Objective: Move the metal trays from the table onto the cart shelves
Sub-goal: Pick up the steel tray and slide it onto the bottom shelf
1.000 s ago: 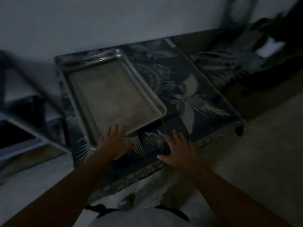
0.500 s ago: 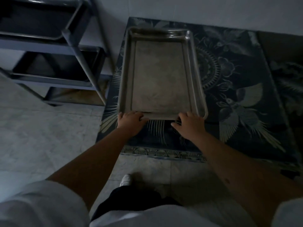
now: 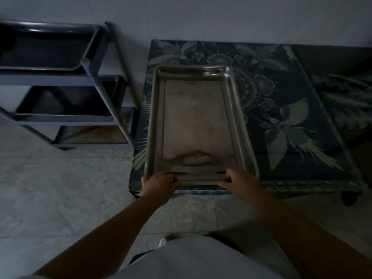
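A long metal tray [image 3: 197,121] lies lengthwise on the low table [image 3: 298,101], which is covered with a dark bird-and-flower cloth. My left hand [image 3: 159,183] grips the tray's near rim at its left corner. My right hand [image 3: 239,181] grips the same rim toward the right corner, fingers curled over the edge. The tray's near end reaches the table's front edge. The cart [image 3: 66,83] stands to the left of the table, with a dark tray on its top shelf [image 3: 50,45] and another on its middle shelf [image 3: 68,97].
A white wall runs behind the table and cart. Pale tiled floor [image 3: 60,188] lies between me and the cart. The cart's bottom shelf [image 3: 90,135] shows a brownish surface. A second patterned surface [image 3: 346,101] adjoins the table on the right.
My hands went from flat on the cloth to closing on the tray's near rim. The tray has come nearer the table's front edge, and the view has swung left to show the cart.
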A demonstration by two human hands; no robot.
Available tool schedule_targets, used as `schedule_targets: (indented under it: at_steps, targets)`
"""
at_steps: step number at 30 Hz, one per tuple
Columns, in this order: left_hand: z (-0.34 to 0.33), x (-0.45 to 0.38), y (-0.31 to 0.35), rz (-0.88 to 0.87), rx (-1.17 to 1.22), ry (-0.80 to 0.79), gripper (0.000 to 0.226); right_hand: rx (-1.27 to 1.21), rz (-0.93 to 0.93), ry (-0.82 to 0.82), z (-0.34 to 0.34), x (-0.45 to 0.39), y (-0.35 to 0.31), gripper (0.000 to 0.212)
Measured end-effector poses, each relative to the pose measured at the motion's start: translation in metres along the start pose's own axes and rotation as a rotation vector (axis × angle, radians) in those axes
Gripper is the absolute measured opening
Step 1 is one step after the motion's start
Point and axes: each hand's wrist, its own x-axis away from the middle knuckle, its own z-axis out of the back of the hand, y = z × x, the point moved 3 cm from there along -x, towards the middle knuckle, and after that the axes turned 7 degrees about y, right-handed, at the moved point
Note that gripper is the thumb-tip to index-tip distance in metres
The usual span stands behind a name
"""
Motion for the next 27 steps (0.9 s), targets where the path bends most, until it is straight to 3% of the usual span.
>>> schedule_targets:
  at_steps: [4, 7, 10, 13, 15, 17, 19, 21, 24, 27]
  targets:
    - [-0.001, 0.005, -0.003, -0.033, 0.044, -0.041, 0.026, 0.02, -0.03, -0.034, -0.003, 0.007, 0.004, 0.03]
    - [0.009, -0.012, -0.009, -0.02, 0.117, -0.003, 0.041, 0.031, -0.041, -0.095, 0.006, -0.008, 0.005, 0.035]
    - [0.033, -0.047, -0.012, 0.04, 0.111, 0.1, 0.053, -0.094, -0.036, 0.121, 0.033, -0.04, 0.013, 0.037]
    - [0.056, -0.089, -0.016, 0.186, 0.199, 0.166, 0.068, -0.051, -0.033, 0.34, 0.061, -0.083, 0.028, 0.046]
    - [0.065, -0.117, -0.018, 0.297, 0.351, 0.186, 0.085, -0.09, -0.121, 0.36, 0.074, -0.116, 0.039, 0.067]
    - [0.072, -0.143, -0.017, 0.416, 0.532, 0.223, 0.087, -0.266, -0.221, 0.317, 0.081, -0.147, 0.048, 0.084]
    - [0.078, -0.168, -0.017, 0.508, 0.7, 0.242, 0.062, -0.443, -0.319, 0.273, 0.083, -0.174, 0.058, 0.075]
    - [0.079, -0.188, -0.024, 0.592, 0.74, 0.232, 0.043, -0.535, -0.421, 0.257, 0.086, -0.194, 0.065, 0.052]
    - [0.078, -0.199, -0.04, 0.759, 0.808, 0.189, 0.046, -0.668, -0.501, 0.295, 0.09, -0.214, 0.075, 0.038]
    - [0.073, -0.184, -0.041, 0.825, 0.794, 0.18, 0.052, -0.62, -0.43, 0.27, 0.088, -0.218, 0.084, 0.029]
